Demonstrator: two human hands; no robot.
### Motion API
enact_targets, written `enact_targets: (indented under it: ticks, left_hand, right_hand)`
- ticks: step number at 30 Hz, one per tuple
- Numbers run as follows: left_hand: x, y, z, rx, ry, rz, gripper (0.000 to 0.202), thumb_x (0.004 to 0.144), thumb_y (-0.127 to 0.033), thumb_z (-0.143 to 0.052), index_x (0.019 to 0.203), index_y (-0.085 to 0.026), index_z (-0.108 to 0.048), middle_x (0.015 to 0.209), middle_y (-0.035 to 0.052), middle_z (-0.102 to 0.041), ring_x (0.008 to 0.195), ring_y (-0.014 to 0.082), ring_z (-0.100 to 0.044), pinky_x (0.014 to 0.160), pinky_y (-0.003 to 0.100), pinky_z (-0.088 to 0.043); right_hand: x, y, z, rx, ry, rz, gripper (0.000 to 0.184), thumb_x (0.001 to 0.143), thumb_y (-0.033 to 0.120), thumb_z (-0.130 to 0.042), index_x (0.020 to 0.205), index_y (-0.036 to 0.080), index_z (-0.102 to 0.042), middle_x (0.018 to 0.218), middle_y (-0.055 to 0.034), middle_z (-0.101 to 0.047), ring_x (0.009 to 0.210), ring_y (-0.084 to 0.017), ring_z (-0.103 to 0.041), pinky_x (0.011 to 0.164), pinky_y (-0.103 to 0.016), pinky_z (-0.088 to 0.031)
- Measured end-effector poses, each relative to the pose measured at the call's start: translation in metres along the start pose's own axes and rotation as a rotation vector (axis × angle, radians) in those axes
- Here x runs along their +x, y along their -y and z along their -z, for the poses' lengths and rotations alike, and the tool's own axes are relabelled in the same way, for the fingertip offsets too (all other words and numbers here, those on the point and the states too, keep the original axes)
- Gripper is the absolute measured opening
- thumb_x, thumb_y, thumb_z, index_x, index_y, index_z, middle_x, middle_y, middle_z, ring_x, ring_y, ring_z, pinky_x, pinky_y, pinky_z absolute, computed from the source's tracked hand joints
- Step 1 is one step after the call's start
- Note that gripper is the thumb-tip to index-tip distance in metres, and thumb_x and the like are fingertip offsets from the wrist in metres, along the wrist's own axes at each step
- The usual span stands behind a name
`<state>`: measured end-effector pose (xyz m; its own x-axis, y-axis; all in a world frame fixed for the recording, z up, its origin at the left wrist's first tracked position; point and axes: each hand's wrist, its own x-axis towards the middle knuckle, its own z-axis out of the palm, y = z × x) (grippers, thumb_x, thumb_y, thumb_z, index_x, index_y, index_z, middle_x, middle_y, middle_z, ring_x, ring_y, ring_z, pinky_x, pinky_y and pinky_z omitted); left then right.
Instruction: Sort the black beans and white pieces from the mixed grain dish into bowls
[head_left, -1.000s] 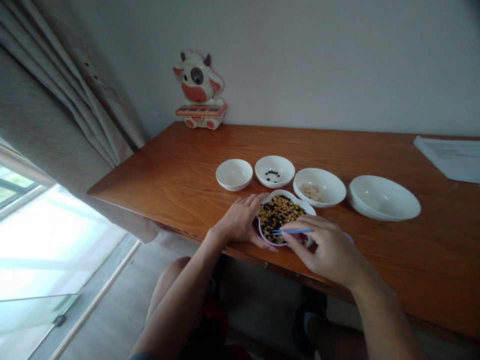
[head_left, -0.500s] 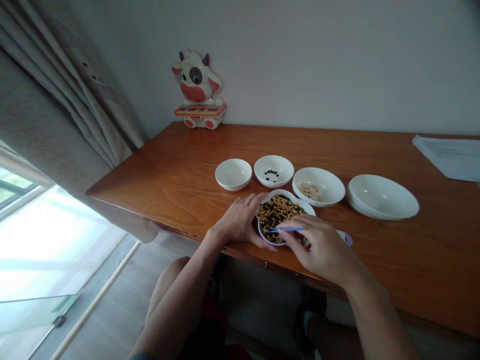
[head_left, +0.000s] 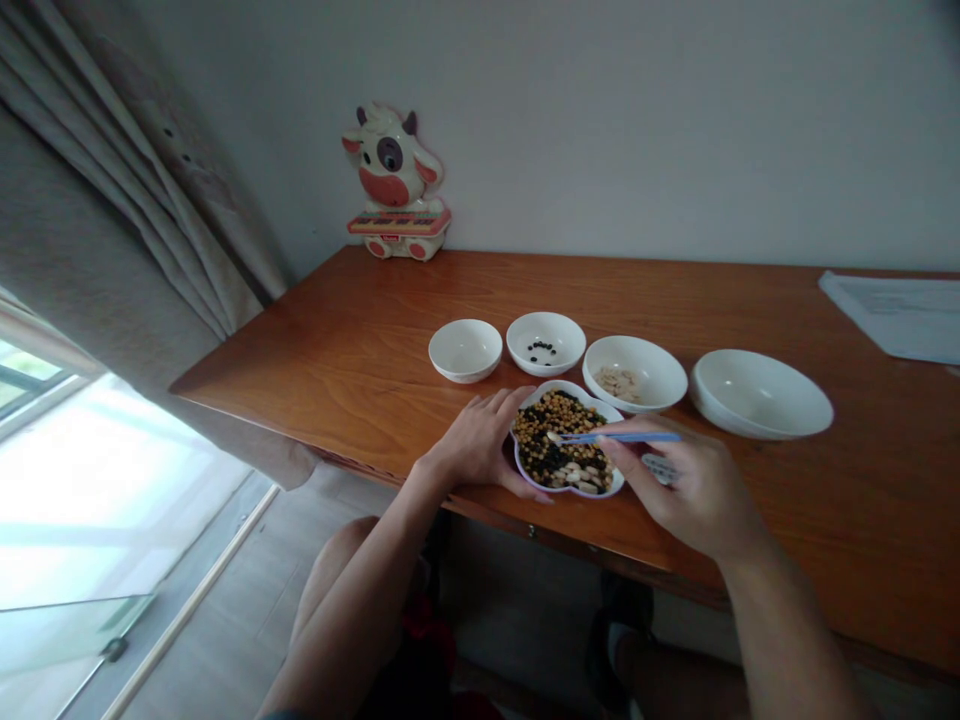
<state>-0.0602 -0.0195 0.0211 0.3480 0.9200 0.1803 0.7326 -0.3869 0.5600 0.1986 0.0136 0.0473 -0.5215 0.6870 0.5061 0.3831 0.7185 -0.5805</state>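
1. The left hand [head_left: 476, 445] lies flat on the counter [head_left: 300, 340], just beside the lobed dish [head_left: 570, 387]. Its fingers [head_left: 499, 405] are relaxed and spread, grasping nothing, and the thumb [head_left: 525, 486] runs along the dish's near rim.
2. The right hand [head_left: 694, 490] is above the counter to the right of the dish. Its fingers [head_left: 637, 470] are pinched around blue tweezers [head_left: 622, 437], which reach left so that their tip hangs over the dish.
3. There is a pale speck at the tweezers' tip [head_left: 553, 437], too small to tell whether it is a gripped seed.
4. The dish sits at the counter's front edge, between the two hands. It holds a mix of yellow beans [head_left: 559, 415], black beans [head_left: 551, 462] and white beans [head_left: 585, 478].
5. Behind it, a row of white bowls stands apart from the hands. From left to right are a small bowl [head_left: 465, 350], a bowl of black beans [head_left: 545, 340], a bowl of pale seeds [head_left: 634, 350] and a wide bowl [head_left: 761, 395].
6. A small patterned object [head_left: 660, 468] lies partly hidden behind the right hand.
7. A cow toy with a keyboard [head_left: 394, 185] stands at the counter's back corner, and papers [head_left: 892, 315] lie at the far right.
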Motion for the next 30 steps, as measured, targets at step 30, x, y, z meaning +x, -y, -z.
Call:
enact_targets:
  ticks: [30]
  left_hand:
    - [-0.001, -0.003, 0.0, 0.039, 0.015, 0.047, 0.135, 0.045, -0.079, -0.084, 0.154, -0.022, -0.028, 0.146, 0.0173, -0.052, 0.133, 0.0418, -0.051, 0.115, 0.056, -0.038]
  right_hand:
    - [-0.01, -0.042, 0.012, -0.213, -0.493, -0.423, 0.039, 0.091, 0.054, -0.062, 0.095, 0.018, -0.077, 0.073, -0.0064, -0.074, 0.062, -0.02, -0.067, 0.061, -0.033, -0.05]
